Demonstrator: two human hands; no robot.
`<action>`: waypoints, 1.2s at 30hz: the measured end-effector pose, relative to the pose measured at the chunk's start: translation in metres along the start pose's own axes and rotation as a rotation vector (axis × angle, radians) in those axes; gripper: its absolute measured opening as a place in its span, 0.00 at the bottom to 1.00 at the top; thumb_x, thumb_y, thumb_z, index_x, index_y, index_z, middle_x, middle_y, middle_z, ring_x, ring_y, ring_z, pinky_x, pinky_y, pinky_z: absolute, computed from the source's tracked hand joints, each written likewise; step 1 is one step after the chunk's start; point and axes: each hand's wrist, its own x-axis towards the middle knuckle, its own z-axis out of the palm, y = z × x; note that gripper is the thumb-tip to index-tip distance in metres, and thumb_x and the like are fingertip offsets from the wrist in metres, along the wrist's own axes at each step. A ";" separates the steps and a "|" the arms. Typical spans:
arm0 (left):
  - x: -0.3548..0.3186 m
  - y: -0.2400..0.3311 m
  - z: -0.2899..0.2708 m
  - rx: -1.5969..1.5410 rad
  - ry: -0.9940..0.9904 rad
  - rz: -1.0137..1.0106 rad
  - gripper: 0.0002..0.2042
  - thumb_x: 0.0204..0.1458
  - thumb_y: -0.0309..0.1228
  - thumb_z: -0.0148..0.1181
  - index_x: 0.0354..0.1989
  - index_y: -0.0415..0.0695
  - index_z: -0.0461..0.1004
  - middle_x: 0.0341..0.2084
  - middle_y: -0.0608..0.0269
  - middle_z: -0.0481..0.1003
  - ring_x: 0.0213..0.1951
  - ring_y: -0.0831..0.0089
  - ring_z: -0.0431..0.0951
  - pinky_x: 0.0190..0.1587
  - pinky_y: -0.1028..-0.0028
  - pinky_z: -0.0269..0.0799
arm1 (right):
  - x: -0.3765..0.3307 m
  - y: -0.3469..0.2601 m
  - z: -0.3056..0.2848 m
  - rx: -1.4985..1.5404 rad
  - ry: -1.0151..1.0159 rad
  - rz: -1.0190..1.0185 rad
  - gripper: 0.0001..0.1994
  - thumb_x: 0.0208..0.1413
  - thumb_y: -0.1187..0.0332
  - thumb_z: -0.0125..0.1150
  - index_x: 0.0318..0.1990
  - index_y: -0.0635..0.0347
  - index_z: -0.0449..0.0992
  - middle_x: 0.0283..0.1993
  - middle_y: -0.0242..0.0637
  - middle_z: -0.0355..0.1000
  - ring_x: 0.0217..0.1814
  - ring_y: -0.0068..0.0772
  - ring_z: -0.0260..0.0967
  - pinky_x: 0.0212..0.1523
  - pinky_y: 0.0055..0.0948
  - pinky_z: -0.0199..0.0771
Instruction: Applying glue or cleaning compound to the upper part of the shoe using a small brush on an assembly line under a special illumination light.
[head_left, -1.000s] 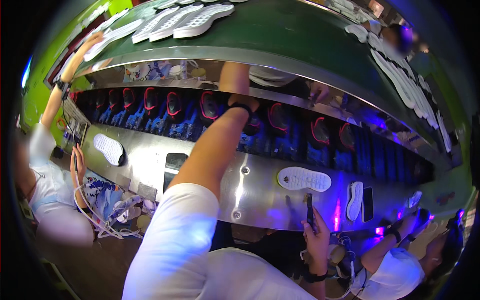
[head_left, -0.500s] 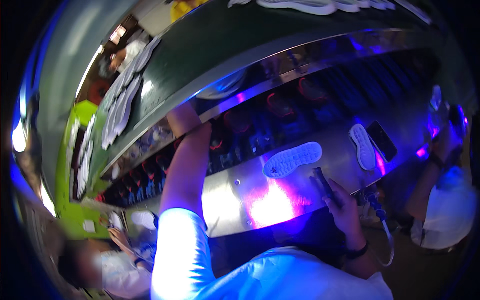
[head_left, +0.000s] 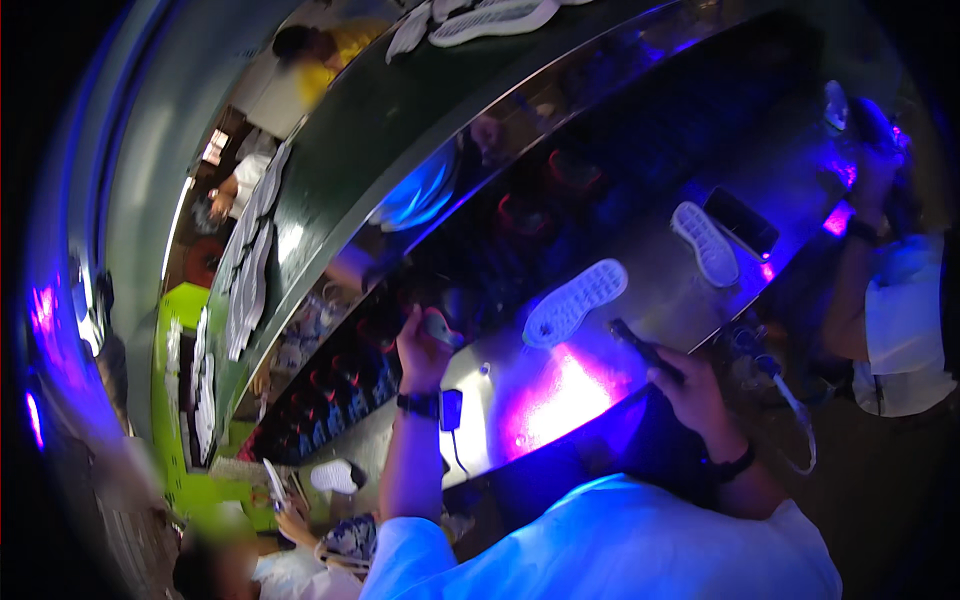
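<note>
My left hand [head_left: 424, 350] is raised over the table's far left side, its fingers curled about a small pale thing [head_left: 438, 327] that I cannot make out. On that wrist is a dark band, with a small box [head_left: 452, 410] and a thin wire beside it. In my right hand [head_left: 690, 395] is a slim black handheld tool [head_left: 640, 348], its tip pointing toward a white shoe sole [head_left: 575, 302] but apart from it. The sole lies tread up on the metal table [head_left: 500, 375], with a dark patch at its near end.
A second white sole [head_left: 705, 243] and a black phone [head_left: 742, 222] lie to the right. Beyond the table runs a dark rack with red-rimmed shapes [head_left: 525, 215], then a green belt [head_left: 350, 150] bearing soles. People work on both sides. A cable [head_left: 800, 430] hangs at right.
My left hand has drawn back from under the belt's edge and now shows over the table. My right hand keeps the black tool near the sole. The view has turned.
</note>
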 end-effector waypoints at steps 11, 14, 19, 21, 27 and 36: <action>-0.180 -0.013 0.003 0.879 0.055 0.616 0.36 0.37 0.35 0.81 0.56 0.37 0.70 0.46 0.56 0.79 0.51 0.69 0.79 0.55 0.66 0.75 | 0.000 -0.015 0.071 0.020 -0.285 -0.097 0.19 0.61 0.74 0.62 0.59 0.68 0.74 0.44 0.33 0.77 0.41 0.19 0.72 0.45 0.23 0.74; -0.216 -0.048 -0.005 0.794 0.039 0.723 0.44 0.36 0.35 0.80 0.64 0.38 0.62 0.57 0.49 0.72 0.59 0.61 0.74 0.60 0.63 0.71 | -0.005 0.000 0.087 -0.040 -0.302 -0.203 0.19 0.61 0.73 0.62 0.59 0.68 0.74 0.41 0.32 0.76 0.39 0.19 0.72 0.44 0.22 0.73; -0.271 -0.078 -0.002 1.262 0.027 0.953 0.44 0.38 0.45 0.76 0.63 0.36 0.63 0.59 0.43 0.70 0.63 0.47 0.69 0.68 0.45 0.58 | -0.011 -0.009 0.101 -0.092 -0.422 -0.027 0.18 0.60 0.72 0.64 0.56 0.69 0.76 0.43 0.36 0.79 0.42 0.25 0.74 0.47 0.28 0.74; -0.282 -0.093 -0.005 1.275 0.000 0.967 0.38 0.43 0.44 0.73 0.60 0.35 0.65 0.59 0.42 0.70 0.63 0.46 0.69 0.68 0.43 0.56 | -0.010 -0.008 0.111 -0.176 -0.470 -0.088 0.17 0.60 0.71 0.64 0.55 0.69 0.77 0.41 0.34 0.78 0.41 0.22 0.73 0.46 0.25 0.73; -0.286 -0.113 -0.024 1.330 -0.048 1.014 0.30 0.47 0.32 0.63 0.60 0.35 0.67 0.63 0.44 0.67 0.67 0.49 0.65 0.69 0.42 0.53 | -0.007 -0.003 0.125 -0.152 -0.488 -0.002 0.18 0.61 0.68 0.64 0.55 0.68 0.77 0.35 0.29 0.76 0.36 0.18 0.70 0.41 0.22 0.71; -0.287 -0.116 -0.031 1.306 -0.120 1.014 0.24 0.47 0.27 0.64 0.55 0.37 0.71 0.59 0.46 0.71 0.65 0.50 0.68 0.68 0.41 0.57 | -0.050 -0.001 0.112 -0.062 -0.582 0.193 0.22 0.63 0.63 0.63 0.60 0.64 0.74 0.32 0.26 0.72 0.29 0.13 0.63 0.30 0.17 0.61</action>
